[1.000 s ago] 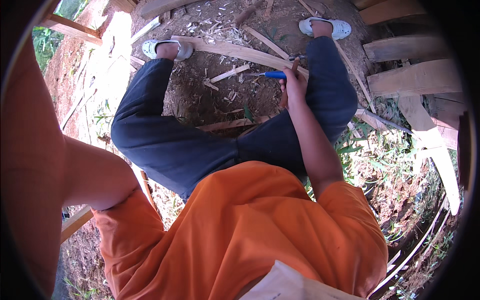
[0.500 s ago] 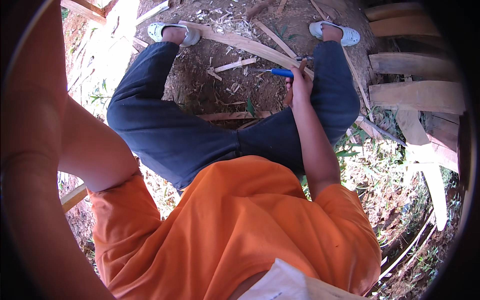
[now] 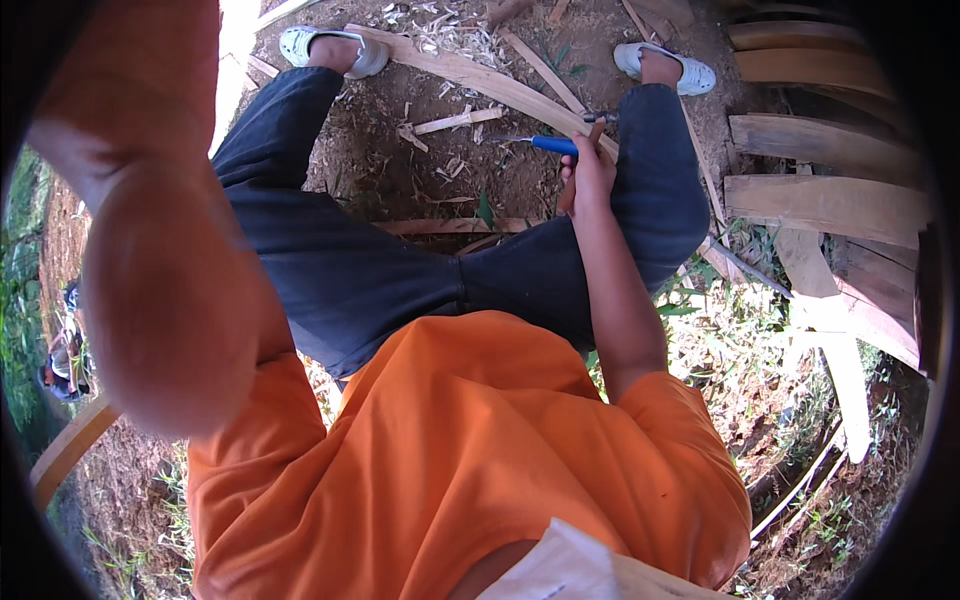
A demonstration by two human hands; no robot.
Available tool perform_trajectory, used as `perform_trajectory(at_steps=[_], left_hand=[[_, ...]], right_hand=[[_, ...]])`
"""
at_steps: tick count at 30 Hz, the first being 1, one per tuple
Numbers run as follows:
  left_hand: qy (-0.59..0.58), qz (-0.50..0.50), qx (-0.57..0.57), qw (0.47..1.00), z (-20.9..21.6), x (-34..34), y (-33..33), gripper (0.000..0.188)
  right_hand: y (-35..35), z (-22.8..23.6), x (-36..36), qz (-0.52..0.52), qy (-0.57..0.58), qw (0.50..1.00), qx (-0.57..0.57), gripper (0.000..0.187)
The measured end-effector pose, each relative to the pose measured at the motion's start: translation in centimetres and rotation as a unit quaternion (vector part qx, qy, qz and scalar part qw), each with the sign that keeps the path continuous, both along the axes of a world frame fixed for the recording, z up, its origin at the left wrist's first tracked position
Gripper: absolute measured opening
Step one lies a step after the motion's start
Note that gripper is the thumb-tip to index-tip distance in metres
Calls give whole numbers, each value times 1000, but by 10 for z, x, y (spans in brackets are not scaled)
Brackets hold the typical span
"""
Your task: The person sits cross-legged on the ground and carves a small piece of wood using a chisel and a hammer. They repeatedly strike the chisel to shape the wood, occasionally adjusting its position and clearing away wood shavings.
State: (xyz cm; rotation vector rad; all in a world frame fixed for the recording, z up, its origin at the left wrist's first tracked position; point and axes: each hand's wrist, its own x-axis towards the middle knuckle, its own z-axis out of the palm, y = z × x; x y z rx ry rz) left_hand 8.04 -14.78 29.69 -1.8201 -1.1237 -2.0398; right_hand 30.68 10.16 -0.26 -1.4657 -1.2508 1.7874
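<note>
Held in my right hand (image 3: 592, 178) are a thin metal-tipped tool with a blue handle (image 3: 554, 145) and a brown wooden handle (image 3: 569, 197). Its fingers are closed round both, beside my right knee. A dark metal piece (image 3: 603, 118) shows at the brown handle's far end, like a hammer head, but I cannot tell if they are joined. The blue tool's tip points left over the ground. My left arm (image 3: 170, 300) is bent and raised very close in front of the view; its hand is outside the picture.
A long pale wooden plank (image 3: 480, 78) slants across the ground between my white shoes. Wood shavings (image 3: 450, 38) and small sticks (image 3: 455, 122) lie around. Several curved boards (image 3: 820, 190) are stacked at the right. Another wooden piece (image 3: 75, 445) juts in at the left.
My raised left arm has shifted, its bend now showing large in front of my left shoulder. My right hand keeps the same grip; the whole view has shifted slightly.
</note>
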Motion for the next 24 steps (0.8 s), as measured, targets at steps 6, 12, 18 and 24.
perform_trajectory(at_steps=[6,12,18,24], left_hand=[[-124,197,-523,820,-268,-26,65,68],[47,302,-724,618,-396,3,61,55],[97,307,-686,652,-418,-9,60,40],[-232,175,-620,729,-425,-21,65,36]], right_hand=[[-6,3,-11,6,-7,1000,7,23],[-5,6,-7,3,12,1000,1,24],[-5,12,-17,-16,12,1000,-7,23],[-1,19,-26,-19,10,1000,-22,28]])
